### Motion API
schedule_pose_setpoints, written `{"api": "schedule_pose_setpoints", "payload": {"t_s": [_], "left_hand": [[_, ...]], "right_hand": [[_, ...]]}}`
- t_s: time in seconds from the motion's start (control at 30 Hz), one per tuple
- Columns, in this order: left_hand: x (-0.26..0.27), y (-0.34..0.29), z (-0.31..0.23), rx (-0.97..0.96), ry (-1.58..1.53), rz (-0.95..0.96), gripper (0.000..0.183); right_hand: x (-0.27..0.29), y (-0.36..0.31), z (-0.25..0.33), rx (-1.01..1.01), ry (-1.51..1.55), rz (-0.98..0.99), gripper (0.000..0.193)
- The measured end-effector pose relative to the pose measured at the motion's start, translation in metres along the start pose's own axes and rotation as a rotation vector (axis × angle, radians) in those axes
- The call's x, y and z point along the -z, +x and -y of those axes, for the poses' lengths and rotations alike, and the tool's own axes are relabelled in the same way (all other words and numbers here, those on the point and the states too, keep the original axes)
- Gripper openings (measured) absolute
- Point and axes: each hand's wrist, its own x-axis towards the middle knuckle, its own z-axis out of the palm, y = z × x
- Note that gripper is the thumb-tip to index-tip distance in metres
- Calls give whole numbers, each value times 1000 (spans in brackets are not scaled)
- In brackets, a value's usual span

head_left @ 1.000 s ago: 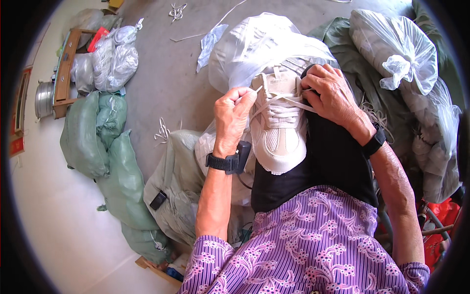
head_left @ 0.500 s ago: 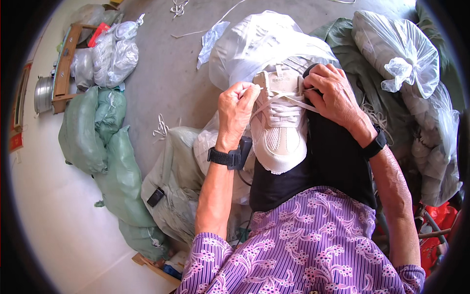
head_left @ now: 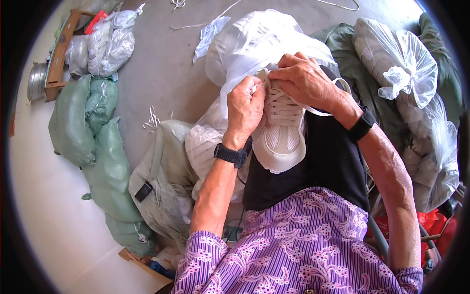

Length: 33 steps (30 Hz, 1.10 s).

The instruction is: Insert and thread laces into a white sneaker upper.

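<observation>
A white and beige lace-up sneaker [head_left: 280,149] rests on my black-trousered lap, its toe toward me. My left hand [head_left: 246,106] is closed in a pinch at the left eyelet edge, with a bit of white shoelace at its fingertips. My right hand [head_left: 309,83] reaches across the tongue and pinches at the same upper left edge; its fingers cover most of the tongue and what they grip is partly hidden. Crossed rows of lace lie over the middle, and a loose loop of shoelace [head_left: 320,113] bows out to the right beneath my right wrist.
A translucent white bag [head_left: 259,41] of shoes lies just beyond the sneaker. Green sacks [head_left: 111,169] line the left wall, with a pale sack [head_left: 164,166] nearer me. Tied clear bags [head_left: 394,56] lie at the right. Loose laces and a pale blue scrap [head_left: 209,39] lie on the floor.
My right hand has moved from the shoe's right side leftward over the tongue, beside my left hand. Slack lace now loops out at the right. The view has shifted slightly.
</observation>
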Motion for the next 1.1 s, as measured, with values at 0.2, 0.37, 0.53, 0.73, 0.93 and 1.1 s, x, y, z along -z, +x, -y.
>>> {"api": "schedule_pose_setpoints", "payload": {"t_s": [0.2, 0.37, 0.53, 0.73, 0.93, 1.1], "left_hand": [[4, -11, 18, 246, -428, 25, 18], [5, -5, 4, 365, -574, 115, 12], [6, -2, 10, 336, -528, 186, 17], [26, -4, -10, 290, -595, 113, 19], [49, -4, -11, 276, -821, 94, 23], [50, 4, -26, 296, -1167, 111, 22]], "right_hand": [[-13, 6, 4, -47, 36, 35, 23], [-15, 20, 6, -82, 105, 61, 23], [-15, 20, 6, -182, 187, 95, 21], [-3, 5, 2, -12, -28, -82, 13], [21, -18, -7, -44, 36, -89, 13], [17, -11, -10, 24, -5, -81, 9]]}}
